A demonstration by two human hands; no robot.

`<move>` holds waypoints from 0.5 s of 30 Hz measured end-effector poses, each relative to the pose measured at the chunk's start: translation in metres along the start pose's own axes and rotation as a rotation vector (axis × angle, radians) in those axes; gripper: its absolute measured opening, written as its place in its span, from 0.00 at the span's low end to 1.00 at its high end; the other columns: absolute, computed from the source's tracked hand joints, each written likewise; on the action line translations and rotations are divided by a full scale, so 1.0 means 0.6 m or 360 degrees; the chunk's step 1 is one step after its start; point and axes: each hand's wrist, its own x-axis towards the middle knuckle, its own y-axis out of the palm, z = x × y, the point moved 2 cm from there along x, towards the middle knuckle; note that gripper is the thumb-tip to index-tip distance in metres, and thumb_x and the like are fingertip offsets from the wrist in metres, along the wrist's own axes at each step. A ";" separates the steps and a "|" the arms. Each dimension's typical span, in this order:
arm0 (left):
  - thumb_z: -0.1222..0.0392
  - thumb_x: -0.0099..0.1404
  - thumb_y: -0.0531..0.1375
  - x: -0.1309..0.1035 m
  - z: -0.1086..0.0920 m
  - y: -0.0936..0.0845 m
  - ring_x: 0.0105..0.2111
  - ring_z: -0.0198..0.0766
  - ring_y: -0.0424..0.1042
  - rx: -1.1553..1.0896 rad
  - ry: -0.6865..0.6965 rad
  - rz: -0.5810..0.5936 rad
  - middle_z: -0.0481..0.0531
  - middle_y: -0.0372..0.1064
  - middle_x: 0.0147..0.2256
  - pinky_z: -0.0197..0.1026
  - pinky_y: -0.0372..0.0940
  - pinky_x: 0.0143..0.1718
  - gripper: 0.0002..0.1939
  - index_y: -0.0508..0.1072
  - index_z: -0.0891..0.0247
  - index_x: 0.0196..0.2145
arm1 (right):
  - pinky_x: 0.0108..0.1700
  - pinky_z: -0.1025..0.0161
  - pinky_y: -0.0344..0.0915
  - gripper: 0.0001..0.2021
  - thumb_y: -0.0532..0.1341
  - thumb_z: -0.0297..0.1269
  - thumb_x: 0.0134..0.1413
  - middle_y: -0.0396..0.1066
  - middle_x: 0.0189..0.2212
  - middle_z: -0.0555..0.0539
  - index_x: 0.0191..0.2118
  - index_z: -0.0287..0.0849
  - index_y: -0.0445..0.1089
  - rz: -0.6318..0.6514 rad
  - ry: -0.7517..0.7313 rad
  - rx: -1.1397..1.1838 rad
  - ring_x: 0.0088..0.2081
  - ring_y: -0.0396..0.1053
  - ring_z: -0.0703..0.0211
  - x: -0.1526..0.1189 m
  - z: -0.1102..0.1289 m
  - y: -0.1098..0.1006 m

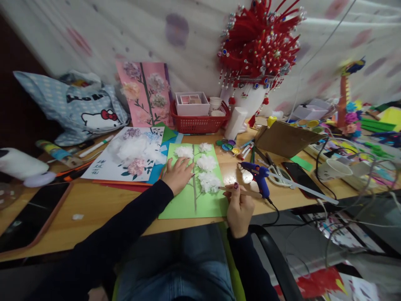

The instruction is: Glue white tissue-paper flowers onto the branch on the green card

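A light green sheet (178, 205) lies at the table's front edge, with a grey-brown stem (194, 192) down its middle and several white ruffled flowers (206, 163) on it. My left hand (178, 175) rests on the sheet, fingers spread, just below the upper left flower (184, 152). Pinched in my right hand (240, 209) is a slim tan tool (250, 193) with a dark narrow tip. Its tip points left at the lowest white flower (209, 182), close to its right edge; whether they touch is unclear. Whether the tool is a brush or tweezers cannot be made out.
Right of the sheet lie a blue glue gun (257, 173), scissors (280, 177) and a dark phone (300, 177). A paper cup (333, 170) stands among cables. Left are a flower picture (103, 159) and another phone (34, 213). Behind are a red basket (200, 124) and a red beaded headdress (260, 46).
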 end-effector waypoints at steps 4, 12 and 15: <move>0.60 0.72 0.49 -0.001 -0.003 0.007 0.63 0.53 0.54 0.0081 0.0102 0.0013 0.63 0.63 0.59 0.68 0.36 0.63 0.18 0.67 0.61 0.56 | 0.37 0.58 0.64 0.25 0.49 0.55 0.63 0.73 0.25 0.46 0.33 0.39 0.72 0.0060 -0.0019 0.0008 0.27 0.70 0.58 0.001 -0.002 0.002; 0.60 0.72 0.50 0.000 0.000 0.004 0.61 0.54 0.58 0.0155 0.0165 -0.0017 0.63 0.65 0.58 0.72 0.34 0.62 0.17 0.68 0.63 0.55 | 0.37 0.59 0.64 0.24 0.49 0.52 0.64 0.75 0.25 0.45 0.34 0.39 0.73 0.0085 -0.0072 0.0018 0.29 0.72 0.56 0.008 -0.015 0.011; 0.60 0.72 0.49 0.001 0.000 0.005 0.61 0.55 0.58 0.0171 0.0181 -0.0004 0.64 0.66 0.57 0.73 0.36 0.61 0.17 0.69 0.62 0.54 | 0.38 0.58 0.64 0.25 0.48 0.53 0.64 0.75 0.24 0.44 0.33 0.39 0.74 0.0063 -0.0169 -0.0045 0.30 0.72 0.55 0.010 -0.014 0.012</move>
